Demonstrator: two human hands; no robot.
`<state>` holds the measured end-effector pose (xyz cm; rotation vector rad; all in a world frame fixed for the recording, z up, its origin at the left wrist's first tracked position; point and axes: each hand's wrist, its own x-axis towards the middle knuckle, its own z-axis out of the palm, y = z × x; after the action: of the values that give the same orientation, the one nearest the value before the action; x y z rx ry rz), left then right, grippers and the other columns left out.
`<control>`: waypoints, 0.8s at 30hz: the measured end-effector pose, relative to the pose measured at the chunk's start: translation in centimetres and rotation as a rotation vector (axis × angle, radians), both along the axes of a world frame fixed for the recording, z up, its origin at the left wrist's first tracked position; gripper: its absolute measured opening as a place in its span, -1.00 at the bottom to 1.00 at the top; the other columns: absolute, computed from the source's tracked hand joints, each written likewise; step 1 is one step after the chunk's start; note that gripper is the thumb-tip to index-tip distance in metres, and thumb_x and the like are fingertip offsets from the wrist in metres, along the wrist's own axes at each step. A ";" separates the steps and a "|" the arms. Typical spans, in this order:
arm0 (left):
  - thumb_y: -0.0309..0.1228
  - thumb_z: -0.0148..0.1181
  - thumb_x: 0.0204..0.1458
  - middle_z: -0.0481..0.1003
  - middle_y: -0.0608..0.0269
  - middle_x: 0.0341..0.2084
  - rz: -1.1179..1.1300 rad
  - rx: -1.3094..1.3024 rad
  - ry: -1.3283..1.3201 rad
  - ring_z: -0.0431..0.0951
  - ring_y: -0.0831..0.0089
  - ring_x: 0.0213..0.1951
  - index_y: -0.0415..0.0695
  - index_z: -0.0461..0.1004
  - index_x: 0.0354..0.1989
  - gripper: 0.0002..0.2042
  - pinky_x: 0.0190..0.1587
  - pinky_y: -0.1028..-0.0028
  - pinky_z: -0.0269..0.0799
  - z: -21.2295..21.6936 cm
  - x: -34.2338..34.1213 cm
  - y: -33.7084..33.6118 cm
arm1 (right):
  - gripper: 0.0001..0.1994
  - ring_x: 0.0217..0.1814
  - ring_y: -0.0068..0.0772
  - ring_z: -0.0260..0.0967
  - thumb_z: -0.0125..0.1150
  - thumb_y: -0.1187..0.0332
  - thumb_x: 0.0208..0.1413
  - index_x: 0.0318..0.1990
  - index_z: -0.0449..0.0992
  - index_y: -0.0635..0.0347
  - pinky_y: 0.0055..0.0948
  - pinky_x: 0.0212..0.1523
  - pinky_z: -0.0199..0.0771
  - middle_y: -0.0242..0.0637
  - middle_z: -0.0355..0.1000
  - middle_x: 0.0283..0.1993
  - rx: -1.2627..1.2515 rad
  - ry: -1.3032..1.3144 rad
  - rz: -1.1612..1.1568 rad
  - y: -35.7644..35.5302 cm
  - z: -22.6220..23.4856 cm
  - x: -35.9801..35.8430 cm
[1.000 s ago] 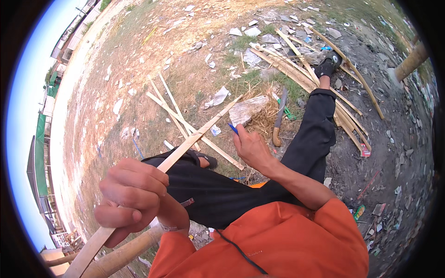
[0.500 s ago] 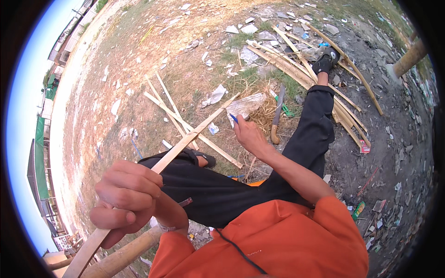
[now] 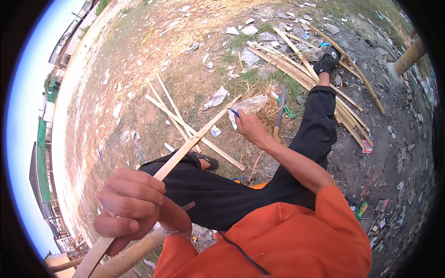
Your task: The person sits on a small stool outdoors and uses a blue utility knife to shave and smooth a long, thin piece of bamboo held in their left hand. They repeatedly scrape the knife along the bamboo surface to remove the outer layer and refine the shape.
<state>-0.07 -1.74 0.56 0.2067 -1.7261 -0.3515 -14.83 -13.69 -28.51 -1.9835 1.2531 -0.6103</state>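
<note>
My left hand is wrapped round a long, flat bamboo strip, which slants from the lower left up toward the middle of the view. Pinched in my right hand is a thin blue pen. Its point is at or very close to the far end of the strip; I cannot tell whether they touch. Past that end lies a crumpled whitish sheet on dry grass. A long knife with a wooden handle rests on the ground to the right of my right hand.
Several loose strips cross on the ground beyond my left foot. A pile of bamboo strips lies by my right shoe. A bamboo post stands at far right, and a bamboo pole is at lower left. Broken tile pieces litter the ground.
My right hand and the blue pen have shifted slightly left, bringing the pen closer to the strip's far end. My left hand keeps its hold on the strip.
</note>
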 end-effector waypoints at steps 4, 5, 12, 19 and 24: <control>0.04 -0.29 0.20 0.22 0.31 -0.86 -0.002 0.012 -0.011 0.22 0.54 -0.88 -0.13 0.22 -0.41 -0.56 -0.85 0.52 0.24 0.2 0.3 -0.2 | -0.81 -0.48 0.27 0.38 -0.12 0.23 0.19 -0.22 0.23 0.17 0.13 -0.43 0.37 0.14 0.37 -0.60 0.016 0.041 -0.111 -1.0 -3.9 0.0; 0.04 -0.28 0.20 0.19 0.34 -0.85 0.017 0.014 -0.002 0.18 0.57 -0.87 -0.11 0.23 -0.41 -0.57 -0.85 0.56 0.17 0.1 -0.1 -0.2 | -0.81 -0.47 0.27 0.38 -0.12 0.23 0.19 -0.23 0.23 0.17 0.13 -0.42 0.37 0.15 0.38 -0.59 0.008 0.058 -0.104 -1.1 -4.6 -0.4; 0.06 -0.30 0.20 0.14 0.37 -0.84 0.000 -0.025 0.023 0.13 0.60 -0.87 -0.10 0.22 -0.42 -0.56 -0.85 0.59 0.09 0.4 -0.5 -1.2 | -0.79 -0.29 0.16 0.46 -0.12 0.33 0.16 -0.27 0.37 0.32 0.02 -0.30 0.45 0.15 0.45 -0.40 0.100 0.369 -0.163 -3.2 -11.0 -2.2; 0.05 -0.30 0.20 0.15 0.37 -0.82 0.081 0.005 0.087 0.12 0.60 -0.85 -0.09 0.21 -0.42 -0.57 -0.85 0.60 0.06 -0.1 1.9 -0.2 | -0.74 -0.27 0.12 0.45 -0.06 0.25 0.15 -0.25 0.36 0.31 -0.02 -0.28 0.41 0.13 0.45 -0.37 0.216 0.324 -0.193 -0.9 -7.2 -5.3; 0.05 -0.28 0.20 0.15 0.36 -0.81 0.064 0.018 0.081 0.11 0.60 -0.84 -0.10 0.23 -0.39 -0.57 -0.84 0.60 0.03 -0.1 1.5 -0.4 | -0.82 -0.57 0.18 0.32 -0.08 0.32 0.18 -0.31 0.26 0.29 -0.03 -0.55 0.23 0.09 0.33 -0.62 0.081 -0.271 0.062 3.5 9.2 -2.3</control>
<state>1.48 -2.11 0.45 0.2565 -1.6336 -0.3242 -17.10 -10.16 -19.34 -1.7964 1.0318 -0.7571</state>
